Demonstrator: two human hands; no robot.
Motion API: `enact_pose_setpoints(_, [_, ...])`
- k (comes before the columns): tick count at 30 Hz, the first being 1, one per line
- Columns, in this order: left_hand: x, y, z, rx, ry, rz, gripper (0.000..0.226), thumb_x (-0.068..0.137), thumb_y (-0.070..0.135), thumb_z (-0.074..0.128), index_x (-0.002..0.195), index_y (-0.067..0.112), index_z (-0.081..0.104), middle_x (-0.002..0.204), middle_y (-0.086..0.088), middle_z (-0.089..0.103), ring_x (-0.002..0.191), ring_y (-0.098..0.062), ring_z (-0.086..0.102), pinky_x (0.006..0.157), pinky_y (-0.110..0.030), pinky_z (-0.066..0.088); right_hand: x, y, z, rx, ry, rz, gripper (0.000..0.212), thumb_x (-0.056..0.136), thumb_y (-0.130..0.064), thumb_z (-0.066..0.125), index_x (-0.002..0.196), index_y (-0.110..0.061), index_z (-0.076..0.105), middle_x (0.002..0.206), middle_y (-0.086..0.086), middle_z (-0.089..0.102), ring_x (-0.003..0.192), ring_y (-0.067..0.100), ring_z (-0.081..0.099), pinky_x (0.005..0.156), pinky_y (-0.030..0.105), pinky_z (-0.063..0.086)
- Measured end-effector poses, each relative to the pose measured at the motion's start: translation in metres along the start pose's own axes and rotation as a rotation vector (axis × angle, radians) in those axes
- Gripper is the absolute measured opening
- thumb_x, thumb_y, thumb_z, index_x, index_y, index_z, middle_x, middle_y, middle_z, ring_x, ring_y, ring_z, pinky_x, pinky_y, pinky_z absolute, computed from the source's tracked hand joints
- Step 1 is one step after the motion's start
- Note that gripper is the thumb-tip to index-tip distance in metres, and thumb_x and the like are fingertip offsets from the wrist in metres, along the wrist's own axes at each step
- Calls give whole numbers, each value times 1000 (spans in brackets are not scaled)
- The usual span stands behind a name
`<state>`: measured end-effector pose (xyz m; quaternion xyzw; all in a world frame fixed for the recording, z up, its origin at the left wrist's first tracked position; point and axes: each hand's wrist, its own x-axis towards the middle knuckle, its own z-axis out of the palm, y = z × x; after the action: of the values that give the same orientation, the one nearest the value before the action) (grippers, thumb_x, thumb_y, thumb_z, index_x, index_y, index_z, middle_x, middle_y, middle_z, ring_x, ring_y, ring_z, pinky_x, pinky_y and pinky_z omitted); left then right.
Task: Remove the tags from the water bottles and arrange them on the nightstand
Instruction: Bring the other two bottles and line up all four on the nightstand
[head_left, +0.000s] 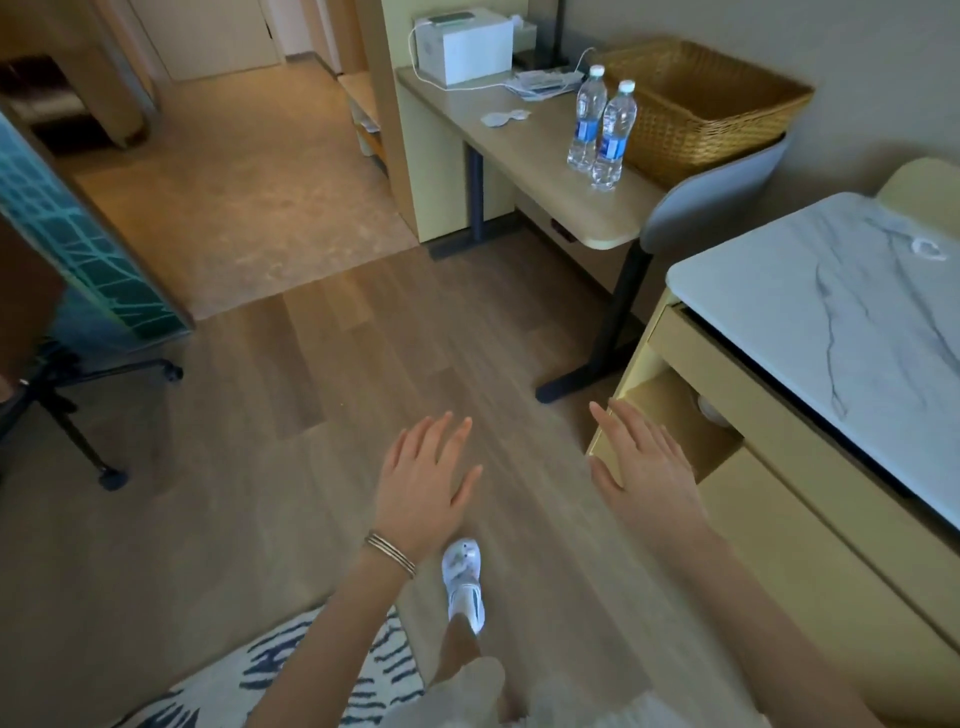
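Two clear water bottles with blue labels and white caps stand upright side by side on a beige desk (524, 156): the far bottle (588, 118) and the near bottle (614, 136). A marble-topped nightstand (841, 312) with a pulled-out drawer sits at the right. My left hand (423, 480) and my right hand (644, 467) hover palm-down over the wooden floor, fingers spread, holding nothing, well short of the bottles. A small white scrap (504, 117) lies on the desk left of the bottles.
A wicker basket (701, 109) rests on a grey chair (711, 202) behind the desk. A white box (464, 47) with cables is at the desk's far end. An office chair base (78, 395) stands at the left. A patterned rug (291, 675) lies by my foot.
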<state>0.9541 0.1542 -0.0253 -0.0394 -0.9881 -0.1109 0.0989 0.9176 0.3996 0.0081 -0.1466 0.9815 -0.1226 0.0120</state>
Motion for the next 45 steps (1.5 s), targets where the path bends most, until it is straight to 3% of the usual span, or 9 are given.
enact_pose_setpoints(5, [104, -45, 11, 4, 1, 59, 53, 88, 44, 37, 128, 15, 56, 127, -10, 60, 111, -31, 59, 91, -42, 47, 101, -3, -2, -3, -14, 63, 58, 96, -38, 40, 147, -28, 13, 156, -2, 16, 143, 17, 14, 115, 36, 9])
enact_pose_setpoints(13, [274, -87, 16, -37, -2, 200, 53, 90, 45, 36, 129, 14, 55, 127, -11, 60, 111, -31, 58, 92, -42, 47, 244, -11, -25, 62, 49, 203, 58, 96, -38, 43, 147, -29, 17, 155, -4, 18, 142, 17, 15, 116, 41, 19])
enact_pose_setpoints(24, [420, -119, 72, -128, -97, 217, 54, 90, 46, 36, 131, 15, 53, 128, -10, 59, 111, -29, 58, 90, -39, 48, 377, 35, -4, 77, 26, 320, 58, 95, -37, 43, 147, -27, 18, 154, -2, 20, 142, 18, 19, 117, 39, 15])
enact_pose_setpoints(36, [650, -104, 94, -125, -84, 354, 54, 91, 45, 35, 131, 12, 52, 129, -9, 57, 115, -28, 56, 93, -39, 46, 562, 113, -47, 73, 164, 380, 59, 92, -34, 53, 144, -22, 28, 148, 3, 34, 133, 22, 36, 109, 42, 32])
enact_pose_setpoints(45, [767, -84, 130, -213, -134, 443, 55, 88, 43, 38, 129, 9, 52, 130, -12, 57, 114, -30, 56, 94, -41, 46, 643, 160, -51, 121, 262, 461, 65, 89, -32, 59, 144, -21, 26, 148, 1, 34, 131, 21, 40, 103, 46, 41])
